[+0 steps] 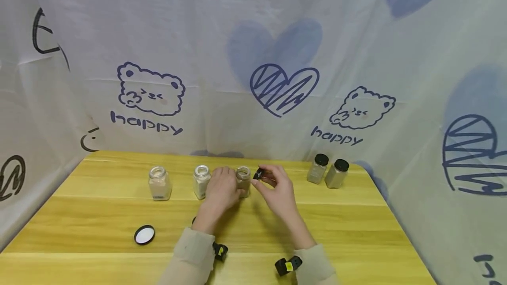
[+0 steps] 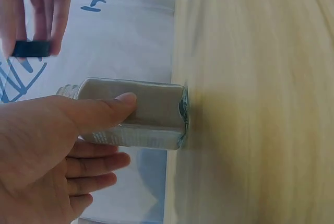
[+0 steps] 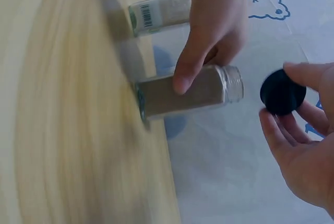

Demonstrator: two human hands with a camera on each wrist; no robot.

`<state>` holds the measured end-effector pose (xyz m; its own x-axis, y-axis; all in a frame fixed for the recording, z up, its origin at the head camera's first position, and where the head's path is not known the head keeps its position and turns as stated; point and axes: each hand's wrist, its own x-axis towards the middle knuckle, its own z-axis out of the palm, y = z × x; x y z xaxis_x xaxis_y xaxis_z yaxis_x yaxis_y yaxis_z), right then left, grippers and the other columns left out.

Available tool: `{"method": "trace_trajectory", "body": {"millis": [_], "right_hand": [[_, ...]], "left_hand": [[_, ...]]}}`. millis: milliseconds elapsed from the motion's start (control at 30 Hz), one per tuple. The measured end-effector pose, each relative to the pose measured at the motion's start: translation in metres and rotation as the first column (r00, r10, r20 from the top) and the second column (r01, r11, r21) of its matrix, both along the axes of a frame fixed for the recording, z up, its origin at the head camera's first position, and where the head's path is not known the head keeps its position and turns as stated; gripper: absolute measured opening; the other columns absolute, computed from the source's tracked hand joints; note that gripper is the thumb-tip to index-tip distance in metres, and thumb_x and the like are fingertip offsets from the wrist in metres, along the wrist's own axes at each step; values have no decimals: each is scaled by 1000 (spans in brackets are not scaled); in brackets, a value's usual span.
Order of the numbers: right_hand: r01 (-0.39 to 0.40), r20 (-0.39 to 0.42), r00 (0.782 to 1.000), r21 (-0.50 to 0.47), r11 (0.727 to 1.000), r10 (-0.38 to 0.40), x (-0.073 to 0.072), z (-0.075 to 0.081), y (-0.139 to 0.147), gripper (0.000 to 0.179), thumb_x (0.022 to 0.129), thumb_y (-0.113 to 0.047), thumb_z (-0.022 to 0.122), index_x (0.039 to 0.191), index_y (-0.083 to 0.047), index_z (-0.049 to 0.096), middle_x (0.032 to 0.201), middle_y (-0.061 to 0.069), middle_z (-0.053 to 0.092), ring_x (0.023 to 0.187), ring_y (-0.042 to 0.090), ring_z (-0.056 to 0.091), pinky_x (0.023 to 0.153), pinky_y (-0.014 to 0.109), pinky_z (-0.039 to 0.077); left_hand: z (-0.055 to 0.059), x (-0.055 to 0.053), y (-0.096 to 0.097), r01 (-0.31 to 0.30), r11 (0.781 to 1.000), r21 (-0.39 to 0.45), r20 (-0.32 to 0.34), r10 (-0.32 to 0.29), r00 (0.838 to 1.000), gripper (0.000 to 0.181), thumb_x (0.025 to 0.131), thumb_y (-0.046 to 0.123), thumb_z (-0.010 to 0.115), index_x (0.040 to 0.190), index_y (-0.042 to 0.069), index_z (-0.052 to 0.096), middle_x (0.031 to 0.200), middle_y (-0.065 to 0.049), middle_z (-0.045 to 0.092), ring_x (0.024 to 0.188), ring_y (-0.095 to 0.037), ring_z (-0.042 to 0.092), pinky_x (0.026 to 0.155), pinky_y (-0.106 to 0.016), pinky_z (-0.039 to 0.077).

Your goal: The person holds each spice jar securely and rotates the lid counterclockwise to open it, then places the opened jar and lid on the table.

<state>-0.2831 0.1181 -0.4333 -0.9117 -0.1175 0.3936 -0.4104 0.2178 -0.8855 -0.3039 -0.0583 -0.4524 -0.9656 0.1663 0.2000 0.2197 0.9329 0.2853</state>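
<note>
My left hand (image 1: 222,188) grips an uncapped glass jar (image 2: 141,112) of greyish-beige powder around its body, thumb along one side. The jar stands upright on the table, its threaded neck (image 3: 235,84) bare. Just to the right of that neck, my right hand (image 1: 280,192) pinches a round black lid (image 3: 283,92) between thumb and fingertips. Lid and jar are apart. Close by the left hand stands another uncapped jar (image 1: 201,184), and farther left a third open jar (image 1: 159,186) of pale powder.
Two jars with black lids, one (image 1: 318,169) beside the other (image 1: 337,174), stand at the back right. A black-rimmed lid with a white inside (image 1: 144,235) lies at the front left. Behind the wooden table (image 1: 356,232) hangs a printed white cloth (image 1: 214,113).
</note>
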Motion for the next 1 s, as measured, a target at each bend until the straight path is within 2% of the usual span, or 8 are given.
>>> {"method": "trace_trajectory", "body": {"millis": [133, 300, 433, 567, 633, 767, 900, 1000], "right_hand": [[-69, 123, 990, 1, 998, 68, 5, 1, 12, 43, 87, 0, 82, 127, 0, 66, 127, 18, 59, 115, 33, 68, 95, 31, 60], [-163, 253, 955, 2, 987, 157, 6, -2, 21, 46, 86, 6, 79, 127, 7, 60, 134, 26, 59, 122, 39, 65, 98, 31, 58], [-272, 318, 915, 33, 962, 248, 7, -11, 23, 47, 86, 11, 76, 129, 13, 58, 135, 31, 59, 126, 42, 62, 102, 32, 56], [-376, 360, 875, 79, 923, 325, 10, -21, 19, 46, 88, 6, 77, 130, 16, 60, 131, 30, 63, 122, 40, 65, 100, 30, 57], [-406, 366, 867, 125, 905, 338, 11, -26, 16, 45, 89, 3, 79, 129, 15, 62, 127, 28, 66, 118, 39, 68, 97, 29, 58], [-442, 362, 865, 227, 868, 347, 14, -34, 10, 41, 88, 1, 81, 125, 11, 67, 122, 23, 69, 112, 35, 70, 92, 28, 60], [-468, 362, 862, 304, 830, 353, 15, -41, 7, 39, 88, -2, 82, 123, 8, 70, 121, 18, 70, 110, 31, 71, 92, 30, 60], [-457, 341, 876, 364, 812, 340, 15, -45, 5, 39, 87, -5, 84, 122, 4, 71, 120, 14, 71, 109, 27, 70, 94, 29, 59]], "left_hand": [[1, -1, -3, 25, 999, 38, -7, -24, 1000, 59, 86, 32, 86, 121, -8, 62, 118, -21, 65, 122, -39, 57, 115, -49, 43], [4, -2, -8, 51, 997, 62, 8, -52, 999, 58, 89, 31, 84, 126, -8, 61, 127, -22, 64, 125, -39, 57, 113, -50, 46], [5, -1, -10, 70, 995, 75, 10, -71, 997, 56, 90, 31, 83, 125, -7, 62, 126, -22, 64, 124, -39, 58, 112, -50, 47], [5, 0, -10, 71, 994, 79, 6, -72, 997, 54, 90, 30, 83, 124, -7, 62, 125, -21, 65, 122, -38, 59, 110, -50, 48], [5, 0, -11, 71, 995, 77, 1, -71, 997, 55, 90, 30, 83, 124, -7, 62, 125, -21, 65, 122, -38, 59, 110, -50, 49], [4, 1, -10, 72, 994, 80, -5, -72, 997, 56, 90, 30, 84, 126, -7, 62, 126, -22, 65, 123, -39, 59, 111, -50, 48], [4, 2, -10, 72, 994, 85, -12, -72, 997, 57, 89, 30, 84, 126, -7, 62, 126, -22, 65, 123, -38, 59, 112, -50, 48], [4, 2, -10, 73, 993, 89, -16, -72, 997, 56, 89, 30, 84, 126, -7, 62, 125, -22, 65, 122, -38, 59, 111, -50, 48]]}}
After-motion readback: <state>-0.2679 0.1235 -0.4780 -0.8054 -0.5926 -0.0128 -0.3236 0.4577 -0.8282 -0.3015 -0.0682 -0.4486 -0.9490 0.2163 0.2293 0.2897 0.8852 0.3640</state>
